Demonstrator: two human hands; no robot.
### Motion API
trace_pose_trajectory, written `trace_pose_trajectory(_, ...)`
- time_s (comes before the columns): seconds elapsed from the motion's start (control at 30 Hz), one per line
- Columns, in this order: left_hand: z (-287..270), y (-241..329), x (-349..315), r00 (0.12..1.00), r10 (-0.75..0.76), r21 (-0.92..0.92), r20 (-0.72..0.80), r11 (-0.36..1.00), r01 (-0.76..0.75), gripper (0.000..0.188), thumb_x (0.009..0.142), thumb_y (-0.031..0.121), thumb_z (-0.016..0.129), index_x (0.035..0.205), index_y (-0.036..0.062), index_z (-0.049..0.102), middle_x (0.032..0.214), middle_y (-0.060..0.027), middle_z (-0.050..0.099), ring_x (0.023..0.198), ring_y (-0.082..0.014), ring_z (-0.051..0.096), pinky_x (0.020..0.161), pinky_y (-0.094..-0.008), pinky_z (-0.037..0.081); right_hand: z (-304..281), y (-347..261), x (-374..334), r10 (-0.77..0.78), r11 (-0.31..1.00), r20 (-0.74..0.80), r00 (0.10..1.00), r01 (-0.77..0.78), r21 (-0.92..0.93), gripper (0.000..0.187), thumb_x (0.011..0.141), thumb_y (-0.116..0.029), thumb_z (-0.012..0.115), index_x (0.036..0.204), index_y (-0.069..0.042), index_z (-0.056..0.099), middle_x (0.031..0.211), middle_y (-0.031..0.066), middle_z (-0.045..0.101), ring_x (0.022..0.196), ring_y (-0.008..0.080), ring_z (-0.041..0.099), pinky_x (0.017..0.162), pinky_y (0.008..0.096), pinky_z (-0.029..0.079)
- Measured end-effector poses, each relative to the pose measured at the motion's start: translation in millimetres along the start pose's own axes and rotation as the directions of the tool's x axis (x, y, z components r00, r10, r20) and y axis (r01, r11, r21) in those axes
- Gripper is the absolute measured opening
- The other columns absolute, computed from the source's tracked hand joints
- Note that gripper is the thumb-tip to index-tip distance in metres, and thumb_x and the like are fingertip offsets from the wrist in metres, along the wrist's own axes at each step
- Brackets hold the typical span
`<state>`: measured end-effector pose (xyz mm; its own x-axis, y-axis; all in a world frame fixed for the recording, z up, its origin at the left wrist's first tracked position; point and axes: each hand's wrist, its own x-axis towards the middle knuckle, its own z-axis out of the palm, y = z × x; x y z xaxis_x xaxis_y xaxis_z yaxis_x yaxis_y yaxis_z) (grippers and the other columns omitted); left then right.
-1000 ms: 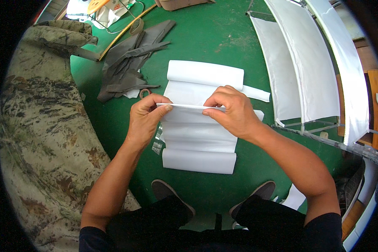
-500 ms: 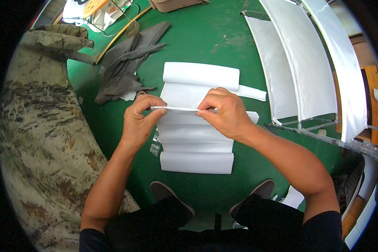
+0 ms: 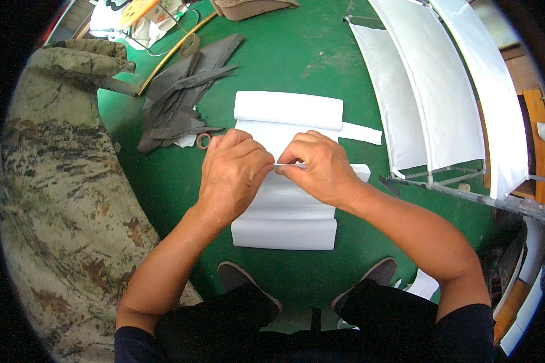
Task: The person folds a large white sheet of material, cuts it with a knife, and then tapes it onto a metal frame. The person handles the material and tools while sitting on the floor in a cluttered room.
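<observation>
On the green floor before me lies a white sheet (image 3: 296, 202), its far end rolled or folded over and its near end folded into a flat band. My left hand (image 3: 231, 172) is closed, fingertips pinching a raised fold across the sheet's middle. Right beside it, my right hand (image 3: 318, 164) pinches the same fold between thumb and forefinger. The two hands' fingertips almost touch, and they hide part of the fold. A white strip (image 3: 362, 133) sticks out to the right from under the far roll. A small brown tape ring (image 3: 203, 141) lies just beyond my left hand.
Grey cloth pieces (image 3: 185, 91) lie in a heap at far left. Camouflage fabric (image 3: 73, 181) drapes along the left side. White panels on a metal frame (image 3: 448, 91) stand at right. My shoes (image 3: 248, 283) are on the near floor, with a white scrap (image 3: 424, 284) nearby.
My left hand has slid right along the fold, from the sheet's left edge to beside my right hand. The right hand has shifted slightly left and nearer to me.
</observation>
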<state>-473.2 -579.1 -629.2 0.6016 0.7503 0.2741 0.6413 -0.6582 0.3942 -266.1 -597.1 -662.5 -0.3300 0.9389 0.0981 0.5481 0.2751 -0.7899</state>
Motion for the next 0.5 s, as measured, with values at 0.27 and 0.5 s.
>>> trace_pose_trajectory(0.27,1.3,-2.6,-1.1,0.999,0.000,-0.012,-0.037,1.000,0.000,0.015,0.073,0.006,0.082,0.084,0.0081,0.072,0.089,-0.0045,0.070,0.094,-0.0270,0.063,0.084,-0.0418,0.048,-34.4,19.2,-26.6,0.057,0.998,0.076,0.995,-0.055,-0.031,0.020,0.081,-0.019,0.081,0.094,-0.007,0.073,0.095,0.0071,0.068,0.095,0.0264,0.063,0.083,0.0401,0.052)
trace_pose_trajectory(0.5,0.9,-0.1,1.6,0.999,0.021,-0.029,-0.025,0.999,-0.022,0.016,0.072,0.004,0.082,0.084,0.0076,0.071,0.088,-0.0043,0.070,0.093,-0.0276,0.063,0.083,-0.0414,0.049,-54.4,35.3,-45.3,0.101,0.995,0.075,0.992,-0.100,-0.012,0.023,0.079,-0.014,0.084,0.097,-0.005,0.072,0.091,0.0053,0.066,0.092,0.0216,0.061,0.079,0.0342,0.050)
